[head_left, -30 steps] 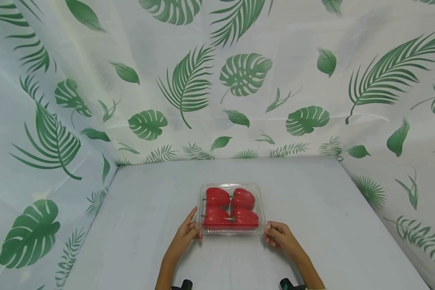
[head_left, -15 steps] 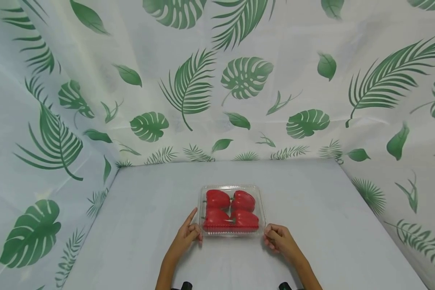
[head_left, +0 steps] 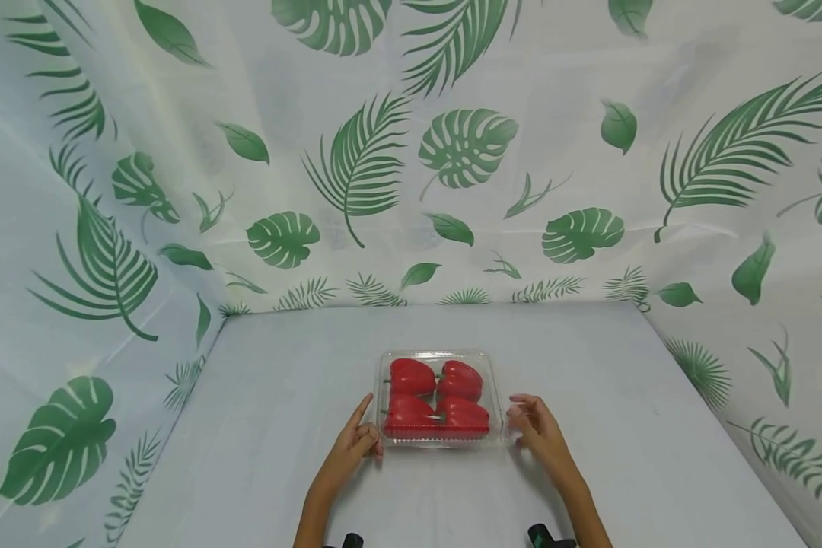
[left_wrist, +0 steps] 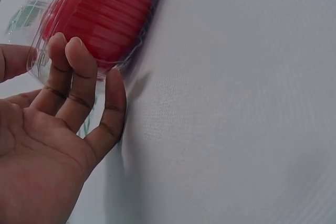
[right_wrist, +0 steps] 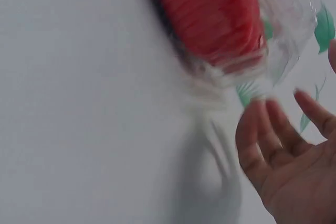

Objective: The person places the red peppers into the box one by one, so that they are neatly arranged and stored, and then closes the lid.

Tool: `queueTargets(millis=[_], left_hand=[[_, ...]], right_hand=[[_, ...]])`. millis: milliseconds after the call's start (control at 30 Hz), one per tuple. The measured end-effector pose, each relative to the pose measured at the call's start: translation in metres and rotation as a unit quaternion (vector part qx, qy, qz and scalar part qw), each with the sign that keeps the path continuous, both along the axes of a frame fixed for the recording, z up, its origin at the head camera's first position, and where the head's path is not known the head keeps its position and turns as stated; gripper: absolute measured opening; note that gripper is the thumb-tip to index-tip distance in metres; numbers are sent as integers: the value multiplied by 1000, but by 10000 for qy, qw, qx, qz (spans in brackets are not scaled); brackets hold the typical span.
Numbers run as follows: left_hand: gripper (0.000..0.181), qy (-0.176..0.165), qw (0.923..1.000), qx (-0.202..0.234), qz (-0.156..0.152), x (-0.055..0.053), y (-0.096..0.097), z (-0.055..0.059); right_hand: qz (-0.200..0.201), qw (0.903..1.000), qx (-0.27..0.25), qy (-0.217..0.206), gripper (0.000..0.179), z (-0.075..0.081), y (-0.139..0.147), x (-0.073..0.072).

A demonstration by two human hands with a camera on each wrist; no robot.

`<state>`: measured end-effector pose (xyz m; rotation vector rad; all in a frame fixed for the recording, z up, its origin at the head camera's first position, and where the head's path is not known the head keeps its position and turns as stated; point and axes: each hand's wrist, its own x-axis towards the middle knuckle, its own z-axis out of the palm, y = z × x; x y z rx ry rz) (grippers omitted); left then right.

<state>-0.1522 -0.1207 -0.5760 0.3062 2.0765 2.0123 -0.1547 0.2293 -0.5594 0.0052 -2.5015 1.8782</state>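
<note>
A clear plastic clamshell box with several red bell peppers inside lies on the white table in the head view. At its front left corner my left hand pinches the edge, index finger stretched along the side. The left wrist view shows the thumb and bent fingers of the left hand at that corner. My right hand is just off the box's right side with fingers loosely bent, holding nothing. In the right wrist view, a gap separates the right hand from the box.
The white tabletop spreads around the box. Behind it and on both sides hang white sheets printed with green leaves. A black wrist device shows at the right wrist, near the front edge of view.
My right hand has let go of the box's front right corner, moving slightly right and away with its fingers loosened. The left hand stays at its corner, and the box has not shifted on the table.
</note>
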Motion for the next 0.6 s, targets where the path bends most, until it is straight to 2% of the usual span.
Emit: queueTargets(millis=[100, 200, 367, 600], left_hand=[[65, -69, 9998, -88, 171, 1, 3, 0], [66, -67, 9993, -86, 348, 4, 5, 0], [69, -20, 9987, 32, 499, 6, 6, -1], [67, -109, 9987, 80, 499, 8, 5, 0]], right_hand=[[61, 9959, 577, 701, 53, 6, -9, -7], [400, 9912, 800, 973, 65, 12, -20, -17], [794, 9886, 1008, 791, 72, 12, -32, -26], [840, 9895, 935, 714, 70, 7, -35, -27]])
